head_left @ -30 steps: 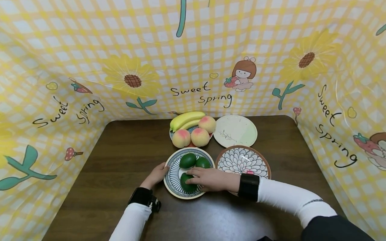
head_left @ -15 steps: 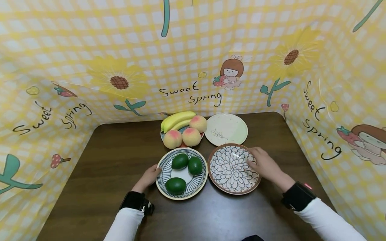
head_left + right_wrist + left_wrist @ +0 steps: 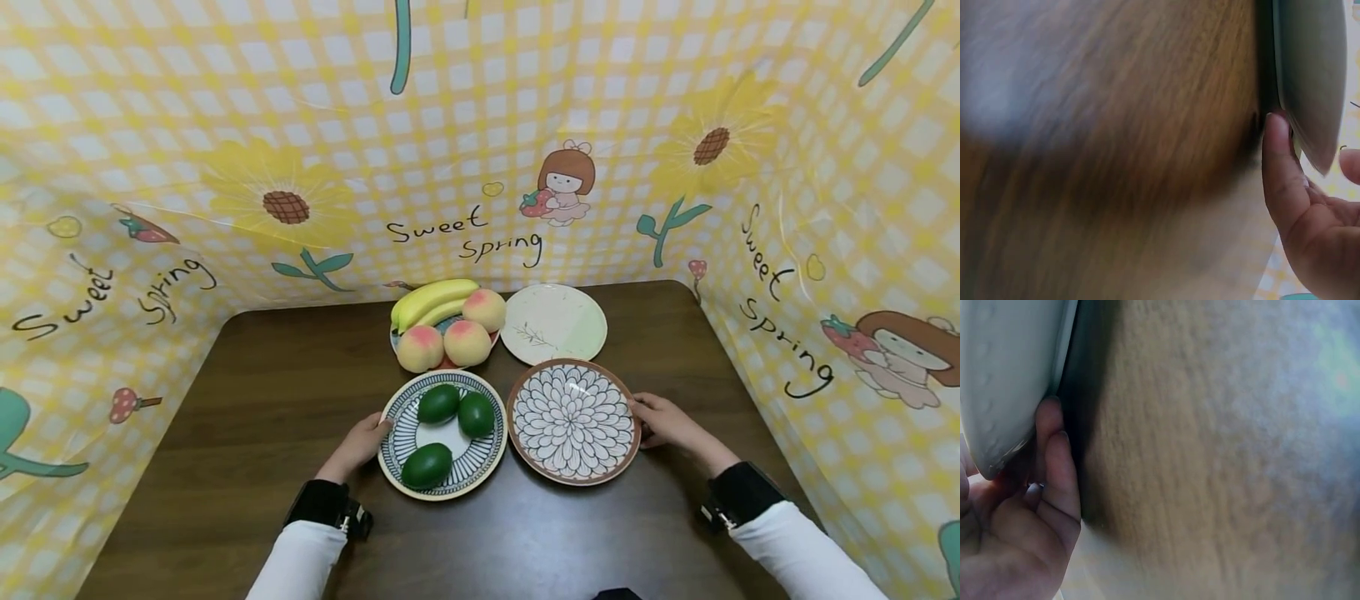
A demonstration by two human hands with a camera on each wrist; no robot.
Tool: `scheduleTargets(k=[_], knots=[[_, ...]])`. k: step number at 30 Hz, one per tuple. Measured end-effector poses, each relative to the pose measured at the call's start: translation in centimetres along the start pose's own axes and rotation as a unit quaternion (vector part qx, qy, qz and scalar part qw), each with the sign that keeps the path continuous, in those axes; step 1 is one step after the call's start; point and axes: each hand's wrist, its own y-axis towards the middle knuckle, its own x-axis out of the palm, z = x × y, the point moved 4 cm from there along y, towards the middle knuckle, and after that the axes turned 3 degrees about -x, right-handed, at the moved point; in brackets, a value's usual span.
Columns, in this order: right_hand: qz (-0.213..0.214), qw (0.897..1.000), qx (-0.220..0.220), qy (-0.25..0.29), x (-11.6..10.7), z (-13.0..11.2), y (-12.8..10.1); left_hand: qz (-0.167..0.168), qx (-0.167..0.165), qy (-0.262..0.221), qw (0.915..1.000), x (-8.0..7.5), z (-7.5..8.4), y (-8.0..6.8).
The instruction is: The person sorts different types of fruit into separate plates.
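Note:
My left hand (image 3: 360, 444) grips the left rim of a dark-blue-and-white patterned plate (image 3: 397, 477). On this plate lie a front green avocado-like fruit (image 3: 427, 466) and two more behind it. In the left wrist view, the fingers (image 3: 1060, 472) curl under the pale underside of the plate (image 3: 1007, 375). My right hand (image 3: 667, 422) holds the right rim of a brown-rimmed plate with a petal pattern (image 3: 572, 423), which bears nothing. The right wrist view has a fingertip (image 3: 1277, 128) under that plate's edge (image 3: 1313, 81), the thumb on the other side.
Behind the left plate, a smaller plate holds bananas (image 3: 435, 302) and several peaches (image 3: 467, 342). A pale plate with a sprig design (image 3: 555, 323) lies behind the petal plate. The brown table (image 3: 285, 400) is walled by yellow checked cloth (image 3: 420, 167).
My right hand has left the green fruit and moved right to the petal plate's rim. The front green fruit sits farther left on its plate. My left hand keeps its hold; the view shifted.

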Motion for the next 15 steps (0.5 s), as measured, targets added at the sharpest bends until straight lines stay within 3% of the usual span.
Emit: scheduleTargets(k=[8,15], knots=[[-0.016,1.0,-0.003,0.014,0.5,0.3,0.5,0.002,0.003,0.003,1.0,0.2,0.3,-0.3],[-0.003,1.0,-0.006,0.024,0.8,0.3,0.6,0.004,0.008,0.054,0.9985,-1.3,0.9,-1.2]])
